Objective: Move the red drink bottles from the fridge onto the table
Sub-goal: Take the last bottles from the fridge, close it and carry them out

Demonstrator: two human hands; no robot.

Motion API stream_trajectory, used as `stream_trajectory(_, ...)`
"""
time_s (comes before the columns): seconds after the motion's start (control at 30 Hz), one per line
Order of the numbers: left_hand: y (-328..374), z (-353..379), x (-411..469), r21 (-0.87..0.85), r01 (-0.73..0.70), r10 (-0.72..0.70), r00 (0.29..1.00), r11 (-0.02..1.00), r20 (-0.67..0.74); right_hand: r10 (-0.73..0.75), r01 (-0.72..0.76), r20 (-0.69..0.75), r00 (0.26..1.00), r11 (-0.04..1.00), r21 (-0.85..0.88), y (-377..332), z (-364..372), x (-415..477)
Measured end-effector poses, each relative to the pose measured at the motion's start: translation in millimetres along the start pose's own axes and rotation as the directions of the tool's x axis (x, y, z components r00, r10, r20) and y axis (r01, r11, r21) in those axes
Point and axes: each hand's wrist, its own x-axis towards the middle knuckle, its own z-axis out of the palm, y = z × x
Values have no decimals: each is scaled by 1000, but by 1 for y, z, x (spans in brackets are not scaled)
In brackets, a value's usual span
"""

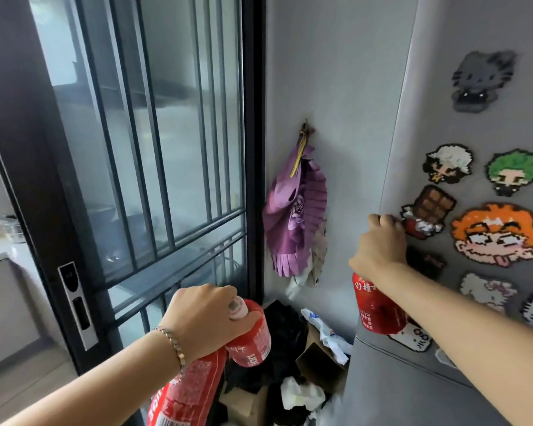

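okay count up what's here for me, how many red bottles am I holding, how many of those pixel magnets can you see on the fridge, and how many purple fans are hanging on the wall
Red bottles: 3, two in the left hand at and, one in the right hand at
Pixel magnets on the fridge door: at least 10, several cut off or hidden
Purple fans: 1
Total: at least 14

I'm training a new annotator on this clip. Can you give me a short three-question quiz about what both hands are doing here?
1. True or false: the left hand holds two red plastic drink bottles.
2. What does the right hand touch: (a) grey fridge door edge, (b) purple pleated fan, (c) black door frame?
3. How many red bottles show in all?

Key: 1 true; 2 a; 3 three, one under the right wrist.
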Motion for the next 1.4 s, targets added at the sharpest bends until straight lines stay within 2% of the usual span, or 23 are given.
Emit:
stream_trajectory(0.13,-4,-1,-6,28,25,-25,999,999,20,-17,14,27,999,992,126,-4,3,-9)
stream_trajectory(0.27,-1,-4,-19,77,63,-66,997,995,42,-153,132,58,986,954,270,-21,1,-29)
stream_trajectory(0.4,5,-7,-43,96,186,-191,981,978,46,-307,268,25,951,864,426,-47,-11,-47)
stream_trajectory(0.5,10,-9,-70,112,312,-319,947,944,50,-462,432,-71,884,751,500,-67,-23,-65)
stream_trajectory(0.57,16,-12,-94,136,410,-417,908,902,29,-580,566,-162,799,632,528,-80,-33,-78)
stream_trajectory(0.7,26,-19,-148,223,561,-571,820,797,-19,-711,731,-315,628,401,553,-105,-48,-115)
stream_trajectory(0.87,49,-42,-258,331,723,-762,648,607,-18,-827,872,-457,327,78,483,-142,-73,-199)
stream_trajectory(0.97,69,-63,-342,376,796,-855,519,475,-18,-858,895,-493,142,-102,435,-159,-101,-272)
stream_trajectory(1.03,77,-74,-383,404,824,-894,447,396,-35,-859,902,-508,62,-169,396,-163,-118,-313)
stream_trajectory(1.07,88,-84,-419,409,849,-920,388,335,-51,-857,898,-515,-1,-228,376,-168,-132,-347)
stream_trajectory(1.13,98,-99,-455,440,859,-947,316,261,-56,-851,888,-523,-51,-278,366,-170,-149,-384)
stream_trajectory(1.27,147,-139,-597,443,896,-979,128,45,-158,-780,821,-570,-257,-488,296,-168,-204,-531)
stream_trajectory(1.33,167,-155,-651,421,907,-982,58,-24,-181,-759,796,-578,-300,-533,287,-162,-226,-589)
stream_trajectory(1.4,187,-171,-704,420,903,-978,4,-86,-209,-724,749,-579,-374,-604,272,-157,-247,-650)
